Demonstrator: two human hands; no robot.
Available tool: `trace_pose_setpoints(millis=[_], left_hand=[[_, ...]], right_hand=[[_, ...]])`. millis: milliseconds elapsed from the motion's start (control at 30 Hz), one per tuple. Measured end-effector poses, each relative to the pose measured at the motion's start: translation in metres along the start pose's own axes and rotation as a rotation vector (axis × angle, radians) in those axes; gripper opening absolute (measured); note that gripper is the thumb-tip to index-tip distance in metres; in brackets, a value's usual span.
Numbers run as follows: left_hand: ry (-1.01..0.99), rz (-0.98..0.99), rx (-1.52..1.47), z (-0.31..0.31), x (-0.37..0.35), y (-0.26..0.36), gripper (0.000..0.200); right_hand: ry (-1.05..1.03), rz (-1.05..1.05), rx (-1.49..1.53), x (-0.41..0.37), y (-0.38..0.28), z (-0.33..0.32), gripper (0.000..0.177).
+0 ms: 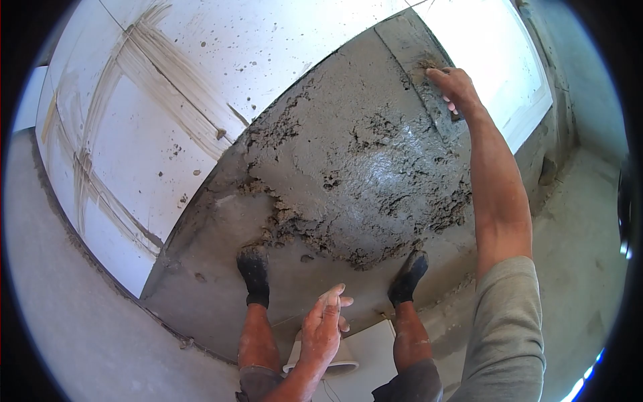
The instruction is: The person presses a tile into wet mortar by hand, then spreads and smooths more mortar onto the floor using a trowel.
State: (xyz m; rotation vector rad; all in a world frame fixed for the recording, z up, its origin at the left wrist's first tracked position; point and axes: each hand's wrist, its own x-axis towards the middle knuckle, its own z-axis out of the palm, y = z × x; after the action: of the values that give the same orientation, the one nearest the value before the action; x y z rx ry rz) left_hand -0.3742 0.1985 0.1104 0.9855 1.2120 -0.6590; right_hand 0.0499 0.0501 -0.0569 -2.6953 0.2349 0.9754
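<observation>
A patch of wet grey mortar (365,167) is spread over the floor in front of my feet. My right hand (457,87) reaches far forward and grips a trowel (420,57) whose blade lies on the mortar's far edge. My left hand (323,328) hangs near my knees with the fingers loosely apart, holding nothing. Both my feet in dark socks (254,271) (407,276) stand at the near edge of the mortar.
White floor tiles (134,134) streaked with mortar lie to the left, more tile (489,60) at the far right. Bare grey screed (221,295) surrounds my feet. A white tile piece (365,345) lies between my legs. Concrete wall (67,321) runs along the left.
</observation>
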Motion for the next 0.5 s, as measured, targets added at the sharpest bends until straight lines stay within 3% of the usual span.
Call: trace_pose_setpoints(millis=[100, 500], left_hand=[[-0.005, -0.012, -0.013, 0.000, -0.004, -0.002, 0.054], [-0.002, 0.033, 0.039, -0.011, -0.006, 0.004, 0.056]], right_hand=[[-0.015, -0.068, 0.126, -0.004, 0.005, 0.012, 0.048], [-0.226, -0.184, 0.063, -0.083, -0.030, 0.084, 0.055]])
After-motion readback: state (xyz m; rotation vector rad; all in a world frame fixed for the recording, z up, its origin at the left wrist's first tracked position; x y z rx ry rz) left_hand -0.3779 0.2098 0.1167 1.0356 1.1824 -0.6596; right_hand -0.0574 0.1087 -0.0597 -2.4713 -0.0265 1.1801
